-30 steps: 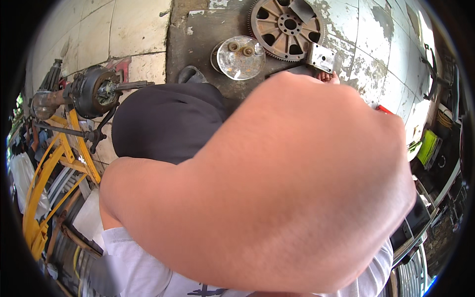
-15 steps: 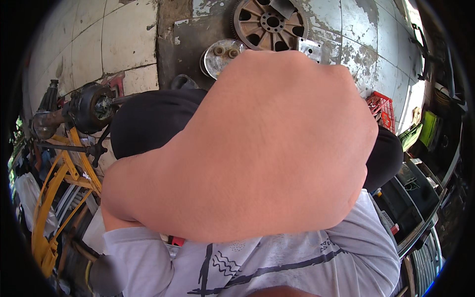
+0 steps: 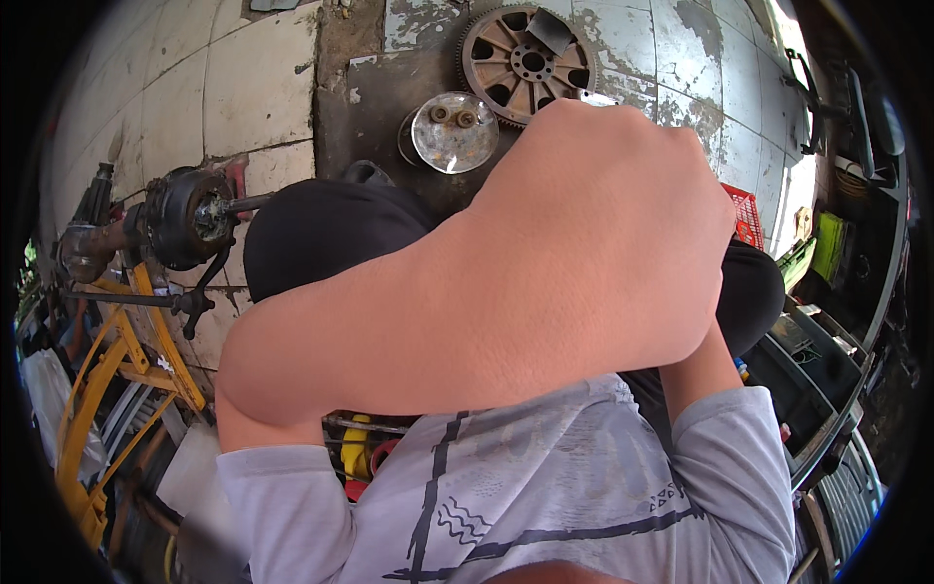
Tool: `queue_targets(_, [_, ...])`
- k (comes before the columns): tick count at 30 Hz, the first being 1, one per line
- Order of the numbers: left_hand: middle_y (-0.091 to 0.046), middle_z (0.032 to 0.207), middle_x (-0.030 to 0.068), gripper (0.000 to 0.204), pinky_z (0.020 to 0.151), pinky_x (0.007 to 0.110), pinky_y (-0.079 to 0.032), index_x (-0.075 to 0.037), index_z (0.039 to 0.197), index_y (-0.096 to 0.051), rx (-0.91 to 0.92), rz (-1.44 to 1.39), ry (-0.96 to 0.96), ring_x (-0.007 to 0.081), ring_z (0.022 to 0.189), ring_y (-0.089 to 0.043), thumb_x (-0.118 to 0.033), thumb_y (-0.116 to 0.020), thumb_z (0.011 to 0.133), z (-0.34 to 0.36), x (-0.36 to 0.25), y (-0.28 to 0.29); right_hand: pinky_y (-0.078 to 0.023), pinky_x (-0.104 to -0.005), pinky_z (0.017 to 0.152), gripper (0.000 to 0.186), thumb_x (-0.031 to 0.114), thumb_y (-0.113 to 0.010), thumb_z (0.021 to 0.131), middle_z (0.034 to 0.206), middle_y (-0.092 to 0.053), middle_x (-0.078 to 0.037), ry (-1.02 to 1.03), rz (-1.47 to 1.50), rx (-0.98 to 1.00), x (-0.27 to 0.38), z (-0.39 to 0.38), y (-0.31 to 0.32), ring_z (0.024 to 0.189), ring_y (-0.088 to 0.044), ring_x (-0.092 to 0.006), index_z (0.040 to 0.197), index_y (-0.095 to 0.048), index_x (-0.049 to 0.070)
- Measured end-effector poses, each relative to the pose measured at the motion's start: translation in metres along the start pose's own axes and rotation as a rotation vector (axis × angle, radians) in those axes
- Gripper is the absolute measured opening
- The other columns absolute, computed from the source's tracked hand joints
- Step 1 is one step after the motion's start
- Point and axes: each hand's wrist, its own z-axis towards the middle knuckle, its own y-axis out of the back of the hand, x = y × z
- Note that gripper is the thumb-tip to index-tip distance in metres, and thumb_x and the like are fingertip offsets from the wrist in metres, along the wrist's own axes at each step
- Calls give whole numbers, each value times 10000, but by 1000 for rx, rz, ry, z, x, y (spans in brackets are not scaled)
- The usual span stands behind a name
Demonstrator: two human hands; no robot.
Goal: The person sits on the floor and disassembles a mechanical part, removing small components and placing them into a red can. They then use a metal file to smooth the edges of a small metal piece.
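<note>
My left hand (image 3: 623, 219) is raised close in front of me, its back toward me and the knuckles at the top. The fingers bend away out of sight, so what they hold, if anything, is hidden. From the left sleeve, my bent left arm (image 3: 389, 321) crosses over my lap. My right forearm (image 3: 699, 375) rises from the right sleeve and passes behind the left hand, which covers my right hand completely. Beyond the hands, a round metal plate (image 3: 448, 141) carries two small ring-shaped parts (image 3: 465, 119). A large toothed flywheel (image 3: 496, 63) lies behind it with a dark flat piece (image 3: 550, 31) on top.
An axle-like assembly with a round drum (image 3: 185, 219) rests at the left by a yellow metal frame (image 3: 136, 355). A red plastic basket (image 3: 744, 216) is beyond my right knee. Dark tool trays (image 3: 793, 409) stand at the right. Worn tiles (image 3: 258, 83) cover the floor.
My left hand has drawn away from my view and shifted slightly right, looking smaller. My right forearm and more of the metal plate now show.
</note>
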Motion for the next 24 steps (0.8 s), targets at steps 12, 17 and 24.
queue_targets(12, [-778, 946, 162, 226, 953, 431, -589, -24, 1023, -764, 104, 289, 65, 346, 936, -764, -150, -663, 865, 13, 25, -24, -587, -463, 839, 372, 293, -781, 805, 916, -761, -222, 40, -313, 396, 52, 54, 75, 903, -743, -380, 1013, -750, -14])
queue_targets(17, [-595, 1493, 129, 644, 1232, 485, -374, -49, 1457, -594, 148, 305, 1, 277, 1406, -540, -45, -676, 818, 14, 41, -32, -560, -423, 739, 299, 277, -793, 827, 783, -732, -170, -14, -44, 334, 96, 61, 118, 754, -716, -288, 936, -783, -2])
queue_targets(24, [-390, 1708, 89, 1014, 1289, 559, -295, -191, 1668, -374, 210, 511, -85, 299, 1575, -372, -7, -757, 748, 19, 58, -30, -509, -309, 757, 352, 303, -794, 883, 981, -741, -48, -238, 645, 267, 87, 63, 142, 791, -624, -133, 1079, -791, 10])
